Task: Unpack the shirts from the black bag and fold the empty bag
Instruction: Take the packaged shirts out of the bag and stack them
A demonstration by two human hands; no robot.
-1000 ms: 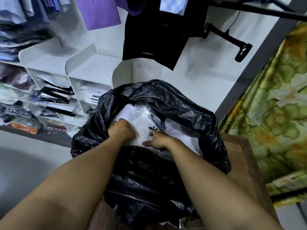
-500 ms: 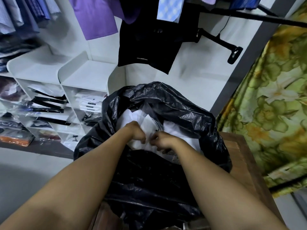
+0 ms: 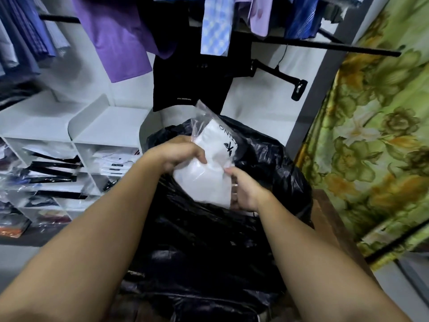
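A large crinkled black bag [image 3: 209, 247] stands open on a wooden table in front of me. Above its mouth I hold a white shirt in a clear plastic sleeve [image 3: 209, 175], tilted, its black logo facing up. My left hand [image 3: 178, 154] grips the packet's left edge from above. My right hand [image 3: 243, 194] holds its lower right edge, fingers curled under the plastic. What else lies inside the bag is hidden behind the packet and my hands.
The wooden table [image 3: 329, 219] shows at the bag's right. White shelves [image 3: 102, 126] with packed shirts stand at the left. Shirts hang from a black rail [image 3: 325, 45] overhead. A green floral curtain [image 3: 383, 135] fills the right side.
Both hands were inside the bag on the white packet; now they have lifted it up out of the bag's mouth. My view has tilted upward.
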